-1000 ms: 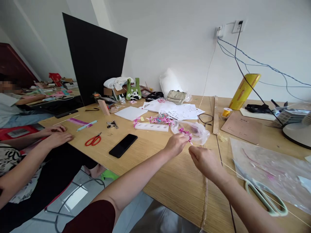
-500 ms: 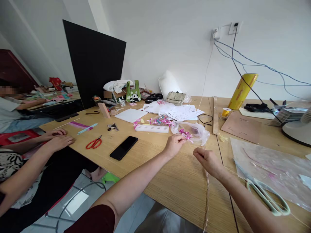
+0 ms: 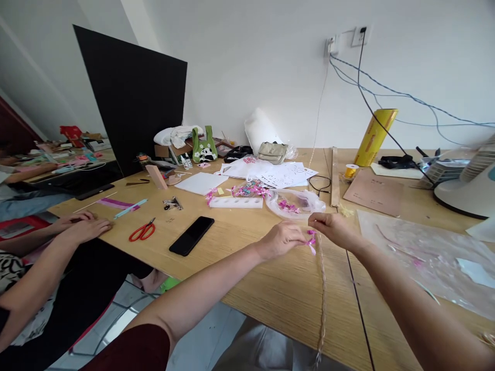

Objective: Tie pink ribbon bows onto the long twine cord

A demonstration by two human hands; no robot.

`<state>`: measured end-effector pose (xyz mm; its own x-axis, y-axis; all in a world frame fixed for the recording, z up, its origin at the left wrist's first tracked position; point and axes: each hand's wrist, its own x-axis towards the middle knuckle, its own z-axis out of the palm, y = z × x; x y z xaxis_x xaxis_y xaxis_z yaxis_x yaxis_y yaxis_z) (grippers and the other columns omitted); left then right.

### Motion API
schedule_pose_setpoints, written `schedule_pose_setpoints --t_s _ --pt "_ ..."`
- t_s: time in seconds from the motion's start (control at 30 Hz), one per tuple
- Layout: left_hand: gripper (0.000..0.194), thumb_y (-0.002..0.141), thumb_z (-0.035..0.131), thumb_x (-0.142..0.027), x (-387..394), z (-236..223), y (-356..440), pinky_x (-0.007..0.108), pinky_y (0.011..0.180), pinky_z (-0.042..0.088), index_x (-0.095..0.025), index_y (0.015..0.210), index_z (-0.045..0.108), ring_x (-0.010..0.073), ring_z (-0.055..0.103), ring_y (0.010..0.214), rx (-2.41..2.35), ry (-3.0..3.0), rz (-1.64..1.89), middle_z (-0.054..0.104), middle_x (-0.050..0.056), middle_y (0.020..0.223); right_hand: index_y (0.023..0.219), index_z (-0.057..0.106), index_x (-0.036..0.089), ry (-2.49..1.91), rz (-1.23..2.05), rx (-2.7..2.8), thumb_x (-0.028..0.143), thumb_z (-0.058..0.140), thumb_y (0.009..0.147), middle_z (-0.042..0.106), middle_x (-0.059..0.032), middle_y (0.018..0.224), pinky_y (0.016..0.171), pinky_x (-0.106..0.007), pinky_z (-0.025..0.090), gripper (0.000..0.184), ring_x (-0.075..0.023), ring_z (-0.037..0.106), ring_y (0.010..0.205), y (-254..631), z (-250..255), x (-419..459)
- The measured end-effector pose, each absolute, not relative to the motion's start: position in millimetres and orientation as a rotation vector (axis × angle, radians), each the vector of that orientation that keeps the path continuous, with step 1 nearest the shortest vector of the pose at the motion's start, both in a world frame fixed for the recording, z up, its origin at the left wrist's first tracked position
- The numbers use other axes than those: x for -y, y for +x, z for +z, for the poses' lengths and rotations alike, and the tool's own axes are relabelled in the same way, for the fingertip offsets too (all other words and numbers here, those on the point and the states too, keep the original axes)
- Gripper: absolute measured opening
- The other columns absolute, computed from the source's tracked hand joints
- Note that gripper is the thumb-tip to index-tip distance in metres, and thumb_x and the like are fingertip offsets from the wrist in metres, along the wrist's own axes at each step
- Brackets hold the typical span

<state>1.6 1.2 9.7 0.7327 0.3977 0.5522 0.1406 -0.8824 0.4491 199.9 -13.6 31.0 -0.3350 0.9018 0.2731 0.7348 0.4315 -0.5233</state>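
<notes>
My left hand (image 3: 281,239) is closed in a pinch on a small pink ribbon bow (image 3: 311,242) just above the wooden table (image 3: 270,288). My right hand (image 3: 334,230) is right beside it, fingers pinched on the top end of a tan twine strand (image 3: 322,293) that runs down toward the table's near edge. The bow sits between both hands, next to the twine. Just beyond the hands lies a clear plastic bag (image 3: 296,202) with more pink bows inside.
A black phone (image 3: 192,235), red scissors (image 3: 142,231) and a white tray (image 3: 236,202) lie to the left. Another person's hands (image 3: 83,226) rest at the table's left edge. A clear plastic sheet (image 3: 421,247), a fan (image 3: 467,180) and a yellow roll (image 3: 375,137) stand right.
My left hand drew a pink bow out of the bag toward me. My right hand rose to meet it at the twine's end. The view shifted right, so the green scissors left the frame.
</notes>
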Motion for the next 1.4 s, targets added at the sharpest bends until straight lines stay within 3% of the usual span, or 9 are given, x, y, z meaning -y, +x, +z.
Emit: schedule_pose_setpoints --t_s 0.1,0.23,0.5,0.63,0.8,0.93,1.17,1.27,1.4 --pt "0.014 0.079 0.055 -0.022 -2.3 12.2 -0.4 0.022 0.066 0.043 -0.015 0.08 0.068 0.0119 0.057 0.07 -0.588 2.251 1.185 0.063 0.005 0.074 0.07 0.054 0.02 -1.33 0.578 2.024 0.033 0.039 0.083 0.054 0.0008 0.066 0.059 -0.023 0.035 0.024 -0.0127 0.048 0.063 200.4 4.6 17.1" --pt "0.01 0.075 0.057 -0.014 -19.5 6.0 -0.8 0.021 0.064 0.042 -0.014 0.069 0.066 0.0111 0.055 0.066 -0.865 2.147 1.342 0.061 0.002 0.068 0.069 0.051 0.019 -1.403 0.414 2.028 0.029 0.036 0.085 0.051 0.0018 0.06 0.056 -0.022 0.033 0.023 -0.0116 0.046 0.058 181.3 -8.7 38.6" --pt "0.021 0.083 0.048 -0.022 -26.2 -5.8 4.4 0.025 0.071 0.04 -0.019 0.078 0.068 0.0135 0.056 0.073 -0.748 2.757 0.951 0.063 0.003 0.072 0.07 0.054 0.019 -1.557 -0.156 2.428 0.019 0.04 0.082 0.057 -0.0024 0.063 0.05 -0.024 0.023 0.019 -0.012 0.046 0.053 163.9 46.8 52.1" --pt "0.022 0.084 0.049 -0.027 -8.8 4.5 2.5 0.025 0.075 0.039 -0.019 0.078 0.069 0.0123 0.055 0.072 -0.398 2.737 0.807 0.063 0.003 0.07 0.067 0.054 0.019 -1.448 0.102 2.341 0.024 0.039 0.082 0.055 -0.0005 0.061 0.054 -0.023 0.029 0.022 -0.012 0.047 0.057 189.0 51.0 28.4" --pt "0.014 0.078 0.056 -0.021 -4.0 8.9 -0.4 0.021 0.066 0.042 -0.013 0.079 0.067 0.0115 0.056 0.07 -0.597 2.179 1.175 0.063 0.004 0.073 0.073 0.054 0.018 -1.323 0.557 2.094 0.035 0.037 0.085 0.054 0.0006 0.067 0.059 -0.022 0.037 0.026 -0.012 0.049 0.063 198.0 8.4 22.4" --pt "0.009 0.074 0.058 -0.013 -19.2 -3.5 2.7 0.021 0.065 0.042 -0.013 0.068 0.065 0.0118 0.056 0.068 -0.916 2.056 1.28 0.062 0.002 0.069 0.07 0.05 0.019 -1.403 0.406 2.115 0.032 0.033 0.088 0.052 0.0008 0.064 0.057 -0.022 0.035 0.027 -0.0114 0.047 0.06 182.2 -9.1 41.6" --pt "0.019 0.081 0.05 -0.02 -23.5 -13.4 7.8 0.024 0.068 0.04 -0.018 0.075 0.068 0.0137 0.056 0.07 -0.851 2.685 0.917 0.063 0.003 0.07 0.071 0.052 0.018 -1.515 -0.162 2.497 0.016 0.036 0.083 0.057 -0.0027 0.064 0.052 -0.024 0.024 0.02 -0.012 0.047 0.055 167.7 33.2 54.8" --pt "0.024 0.084 0.047 -0.025 -15.0 -4.5 6.3 0.026 0.072 0.038 -0.019 0.074 0.068 0.014 0.055 0.07 -0.569 2.896 0.711 0.061 0.003 0.065 0.07 0.054 0.018 -1.449 -0.119 2.527 0.016 0.04 0.081 0.058 -0.0028 0.065 0.053 -0.024 0.026 0.018 -0.0121 0.048 0.057 181.1 47.3 39.3" --pt "0.023 0.084 0.047 -0.022 -1.1 7.2 1.9 0.024 0.072 0.04 -0.019 0.079 0.069 0.0117 0.056 0.07 -0.346 2.651 0.774 0.063 0.004 0.07 0.071 0.055 0.019 -1.378 0.282 2.316 0.027 0.039 0.084 0.057 -0.0001 0.064 0.057 -0.023 0.033 0.023 -0.0118 0.048 0.059 203.3 31.0 18.3"
